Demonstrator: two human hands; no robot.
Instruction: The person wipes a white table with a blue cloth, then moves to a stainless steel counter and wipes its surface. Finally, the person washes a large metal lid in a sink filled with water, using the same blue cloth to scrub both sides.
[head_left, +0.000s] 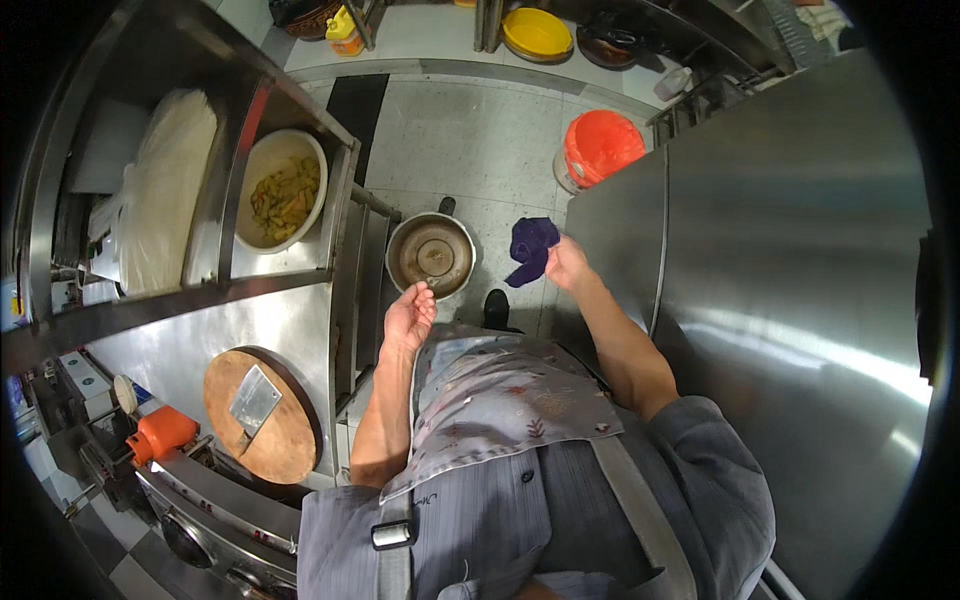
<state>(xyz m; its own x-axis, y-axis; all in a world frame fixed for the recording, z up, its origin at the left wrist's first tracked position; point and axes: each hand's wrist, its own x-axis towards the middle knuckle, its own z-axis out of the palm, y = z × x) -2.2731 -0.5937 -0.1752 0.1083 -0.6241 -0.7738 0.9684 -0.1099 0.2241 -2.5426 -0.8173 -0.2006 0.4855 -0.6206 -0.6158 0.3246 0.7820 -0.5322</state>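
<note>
A round metal pan (435, 255) with a brown inside and a short dark handle lies ahead of me, left of centre. My left hand (411, 316) overlaps its near rim, fingers curled and palm turned up; whether it grips the pan or is above it cannot be told. Pinched in my right hand (568, 262) is a crumpled dark purple cloth (534, 247), which hangs over the tiled floor to the right of the pan.
A steel shelf (300, 289) on the left bears a white tub (321, 161) of yellowish food pieces. Beneath it, a cleaver (256, 399) rests on a round wooden chopping board (289, 442). Steel doors (787, 262) flank my right. Ahead stands a bucket (600, 146) with a red liner.
</note>
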